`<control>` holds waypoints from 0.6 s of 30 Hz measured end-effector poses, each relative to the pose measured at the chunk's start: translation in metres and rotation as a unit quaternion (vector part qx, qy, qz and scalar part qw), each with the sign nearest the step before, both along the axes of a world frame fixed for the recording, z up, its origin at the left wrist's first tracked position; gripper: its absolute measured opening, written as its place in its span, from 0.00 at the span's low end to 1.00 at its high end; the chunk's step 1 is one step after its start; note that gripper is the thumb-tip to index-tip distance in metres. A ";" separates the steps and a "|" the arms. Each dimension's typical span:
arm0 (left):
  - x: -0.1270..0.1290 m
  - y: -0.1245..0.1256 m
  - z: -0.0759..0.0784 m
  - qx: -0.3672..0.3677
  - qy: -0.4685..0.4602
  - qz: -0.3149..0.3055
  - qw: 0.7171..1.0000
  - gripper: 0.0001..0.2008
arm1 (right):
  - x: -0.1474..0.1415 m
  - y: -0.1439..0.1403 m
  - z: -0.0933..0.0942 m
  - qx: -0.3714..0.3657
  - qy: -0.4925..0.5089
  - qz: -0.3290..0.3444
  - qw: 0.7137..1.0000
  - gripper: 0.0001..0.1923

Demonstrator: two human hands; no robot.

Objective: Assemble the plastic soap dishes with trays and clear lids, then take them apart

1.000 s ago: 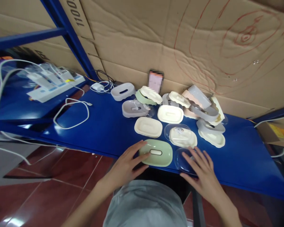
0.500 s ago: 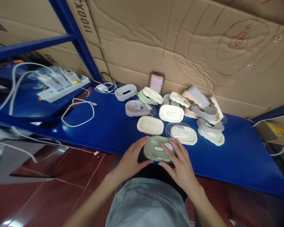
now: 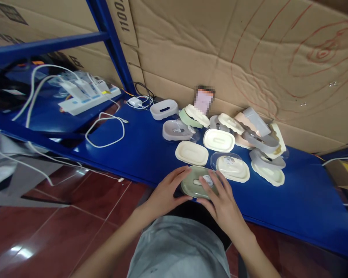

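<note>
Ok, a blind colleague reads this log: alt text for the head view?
Both hands, left hand and right hand, grip a green soap box with a clear lid at the blue shelf edge; more soap boxes lie behind.

We see pixelated object (image 3: pixel 203 101) against cardboard, unreadable; our right hand (image 3: pixel 224 204) covers green dish's (image 3: pixel 195 184) right end.

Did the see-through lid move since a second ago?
Yes. The clear lid lay on the blue shelf right of the green soap box; now it sits on that box, under the right hand, left hand alongside.
</note>
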State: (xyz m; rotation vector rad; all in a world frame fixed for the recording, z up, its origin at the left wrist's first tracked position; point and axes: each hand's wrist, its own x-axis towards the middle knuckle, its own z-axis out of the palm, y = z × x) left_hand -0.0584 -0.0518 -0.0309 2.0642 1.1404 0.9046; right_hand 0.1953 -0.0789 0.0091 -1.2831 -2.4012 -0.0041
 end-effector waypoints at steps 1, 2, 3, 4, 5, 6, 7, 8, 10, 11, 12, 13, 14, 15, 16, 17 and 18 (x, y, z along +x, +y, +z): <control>0.000 0.000 0.000 0.002 0.005 -0.003 1.000 0.41 | -0.001 0.000 -0.001 0.002 -0.003 -0.001 1.000 0.37; -0.001 -0.001 -0.001 0.005 0.009 -0.006 1.000 0.40 | -0.002 0.000 -0.001 0.004 -0.007 -0.003 1.000 0.36; -0.002 -0.001 -0.002 0.009 0.011 -0.008 1.000 0.38 | -0.004 0.000 -0.002 0.008 -0.012 -0.003 1.000 0.35; -0.003 -0.001 -0.002 0.011 0.013 -0.008 1.000 0.37 | -0.005 -0.001 -0.003 0.012 -0.017 -0.003 1.000 0.34; -0.004 -0.001 -0.003 0.011 0.015 -0.008 1.000 0.37 | -0.007 -0.001 -0.003 0.016 -0.022 -0.003 1.000 0.33; -0.006 -0.001 -0.003 0.009 0.017 -0.007 1.000 0.36 | -0.008 0.000 -0.003 0.020 -0.027 -0.004 0.999 0.32; -0.007 -0.001 -0.003 0.005 0.019 -0.006 1.000 0.37 | -0.009 0.000 -0.002 0.024 -0.031 -0.004 0.999 0.32; -0.008 0.000 -0.003 0.000 0.022 -0.004 1.000 0.37 | -0.010 0.001 -0.001 0.026 -0.035 -0.002 0.999 0.31; -0.010 0.001 -0.001 -0.012 0.026 -0.002 1.000 0.37 | -0.010 0.003 0.003 0.028 -0.045 0.005 0.999 0.32; -0.010 0.001 0.001 -0.019 0.026 0.000 0.999 0.37 | -0.010 0.004 0.005 0.029 -0.051 0.011 0.998 0.32; -0.011 0.002 0.003 -0.029 0.026 0.000 0.999 0.37 | -0.009 0.006 0.006 0.030 -0.057 0.018 0.998 0.33; -0.012 0.002 0.005 -0.038 0.024 0.000 0.999 0.37 | -0.008 0.008 0.007 0.032 -0.060 0.027 0.997 0.32; -0.013 0.003 0.007 -0.046 0.021 -0.001 0.999 0.37 | -0.007 0.010 0.007 0.034 -0.060 0.035 0.997 0.32; -0.014 0.003 0.009 -0.053 0.018 -0.002 0.998 0.37 | -0.006 0.012 0.006 0.037 -0.057 0.042 0.997 0.31; -0.015 0.003 0.010 -0.057 0.016 -0.002 0.998 0.37 | -0.006 0.013 0.005 0.037 -0.053 0.048 0.997 0.31; -0.016 0.004 0.011 -0.058 0.014 -0.003 0.998 0.36 | -0.006 0.014 0.003 0.035 -0.047 0.053 0.997 0.31; -0.017 0.005 0.012 -0.057 0.013 -0.004 0.998 0.36 | -0.006 0.015 0.001 0.032 -0.041 0.058 0.997 0.31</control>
